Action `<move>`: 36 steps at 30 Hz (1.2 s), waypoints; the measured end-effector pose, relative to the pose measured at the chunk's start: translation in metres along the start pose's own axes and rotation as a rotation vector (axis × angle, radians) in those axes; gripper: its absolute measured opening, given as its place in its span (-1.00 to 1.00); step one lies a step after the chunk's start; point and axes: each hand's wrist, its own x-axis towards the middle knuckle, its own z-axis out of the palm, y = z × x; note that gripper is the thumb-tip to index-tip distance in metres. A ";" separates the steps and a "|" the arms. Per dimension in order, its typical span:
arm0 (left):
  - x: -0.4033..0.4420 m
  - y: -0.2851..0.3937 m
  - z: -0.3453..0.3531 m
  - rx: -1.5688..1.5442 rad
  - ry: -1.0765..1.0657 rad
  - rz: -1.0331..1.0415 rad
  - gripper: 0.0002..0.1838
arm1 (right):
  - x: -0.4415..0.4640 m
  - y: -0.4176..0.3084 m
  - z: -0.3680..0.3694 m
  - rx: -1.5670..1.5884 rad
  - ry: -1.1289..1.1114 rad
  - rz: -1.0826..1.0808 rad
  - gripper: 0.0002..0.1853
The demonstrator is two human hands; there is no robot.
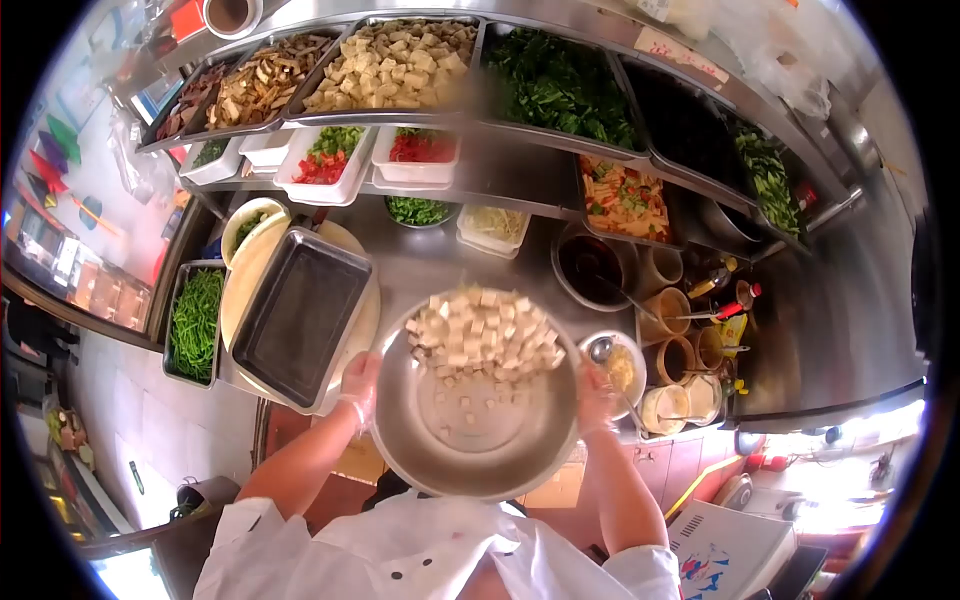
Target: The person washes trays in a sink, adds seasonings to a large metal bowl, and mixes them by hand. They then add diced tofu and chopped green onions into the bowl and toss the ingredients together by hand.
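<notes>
A wide metal bowl (480, 470) is gripped at its rim by both my hands, held out in front of my body. My left hand (361, 388) has the left edge; my right hand (597, 398) has the right edge. Clear plastic gloves seem to cover both hands. Pale cubes (485, 335), which look like tofu, are bunched at the bowl's far side, slightly blurred. Smaller bits lie scattered toward its middle. Just beyond my right hand sits a white bowl (625, 365) with a spoon and a yellowish, chopped-looking food.
At left, a dark metal tray (305, 300) rests on a round board (365, 330), beside a tray of green beans (197, 320). Trays of cut tofu (400, 60) and leafy greens (560, 85) line the upper shelf. Sauce pots (672, 360) and bottles (735, 305) stand right.
</notes>
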 end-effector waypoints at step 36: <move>0.024 0.097 0.026 -0.051 -0.008 0.068 -0.52 | 0.044 -0.114 -0.029 0.202 -0.077 -0.161 -0.47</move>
